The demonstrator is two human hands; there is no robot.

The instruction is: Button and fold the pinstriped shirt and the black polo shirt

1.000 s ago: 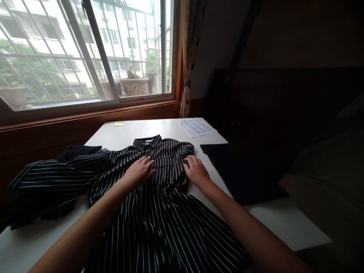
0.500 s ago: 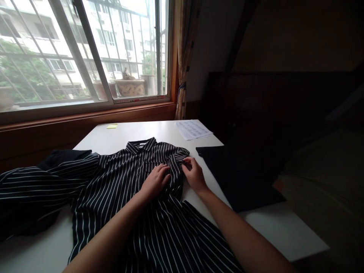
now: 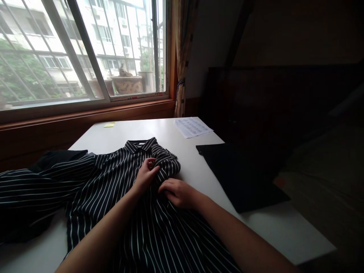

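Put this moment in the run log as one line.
left hand: on striped shirt, below collar | right hand: curled at shirt | shirt: on white table, right side folded inward | dark cloth: right of shirt

Daylight entered through the window point(image 3: 88, 49), with pots point(image 3: 126, 84) and a pale building point(image 3: 104, 34) outside it. Just right of the window hung a tied curtain point(image 3: 182, 68); farther right, the room was dark. Below the window ran brown panelling point(image 3: 57, 132) and stood a white table point(image 3: 127, 131).
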